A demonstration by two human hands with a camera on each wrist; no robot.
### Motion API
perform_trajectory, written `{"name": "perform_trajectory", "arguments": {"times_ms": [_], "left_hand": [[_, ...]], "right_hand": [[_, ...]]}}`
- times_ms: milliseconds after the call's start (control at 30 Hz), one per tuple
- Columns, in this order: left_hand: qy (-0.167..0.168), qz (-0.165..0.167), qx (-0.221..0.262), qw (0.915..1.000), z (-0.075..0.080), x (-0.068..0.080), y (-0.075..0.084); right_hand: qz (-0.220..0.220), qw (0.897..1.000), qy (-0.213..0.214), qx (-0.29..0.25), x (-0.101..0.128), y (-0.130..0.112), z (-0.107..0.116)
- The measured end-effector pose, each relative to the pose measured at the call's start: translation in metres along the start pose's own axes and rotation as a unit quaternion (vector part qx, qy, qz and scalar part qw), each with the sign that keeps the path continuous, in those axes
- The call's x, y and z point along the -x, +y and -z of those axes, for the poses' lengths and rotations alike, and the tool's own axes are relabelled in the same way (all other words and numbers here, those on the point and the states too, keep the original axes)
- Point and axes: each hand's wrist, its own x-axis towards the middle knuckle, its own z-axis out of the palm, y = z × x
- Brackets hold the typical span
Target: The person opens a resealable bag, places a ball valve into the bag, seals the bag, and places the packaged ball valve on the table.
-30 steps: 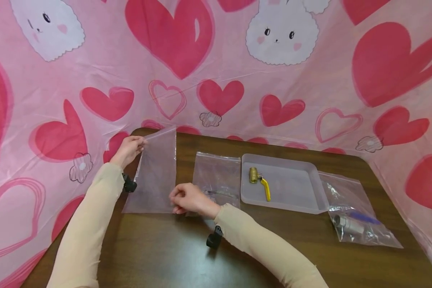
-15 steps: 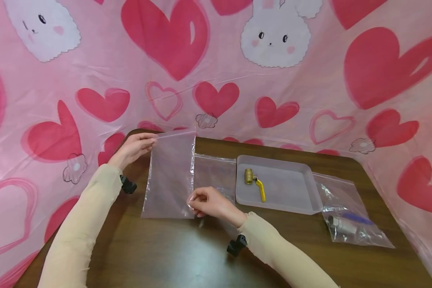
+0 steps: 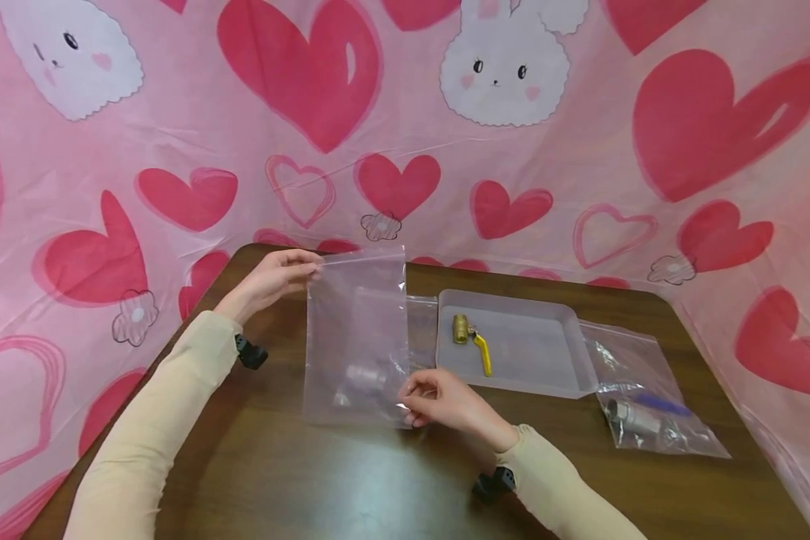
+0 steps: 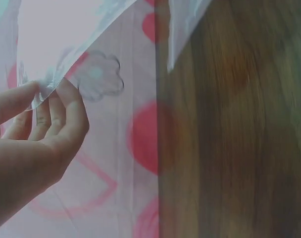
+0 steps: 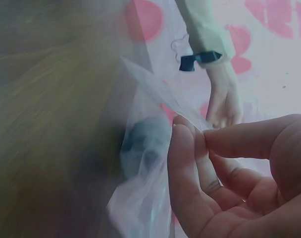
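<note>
A clear zip bag point(image 3: 354, 330) is stretched flat just above the brown table point(image 3: 324, 480). My left hand point(image 3: 310, 266) pinches its top left corner, seen close up in the left wrist view point(image 4: 46, 94). My right hand point(image 3: 408, 397) pinches its bottom right corner between thumb and fingertips point(image 5: 187, 131). A grey fitting point(image 3: 364, 379) shows through the plastic and looks blurred in the right wrist view point(image 5: 145, 144). It seems to lie in a second clear bag point(image 3: 421, 322) on the table beneath.
A shallow translucent tray point(image 3: 547, 360) right of the bags holds a brass valve with a yellow handle point(image 3: 469, 337). Further right lies another clear bag point(image 3: 648, 412) with a grey fitting and a purple part. A pink heart-print sheet point(image 3: 405, 150) walls the table.
Both hands have carried the stretched bag to the right, from the table's left part to over the second bag. The grey fitting now shows through it.
</note>
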Motion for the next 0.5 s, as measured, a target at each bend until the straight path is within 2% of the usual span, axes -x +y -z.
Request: {"name": "perform_trajectory", "arguments": {"times_ms": [300,500], "left_hand": [[-0.041,-0.023,0.007,0.9989,-0.037,-0.002,0.004],[-0.071,-0.032,-0.008,0.9969,-0.062,0.001,0.007]], "right_hand": [[-0.004,1.000,0.003,-0.009,0.033,0.022,0.023],[-0.020,0.999,0.030,0.020,0.053,0.035,0.037]]}}
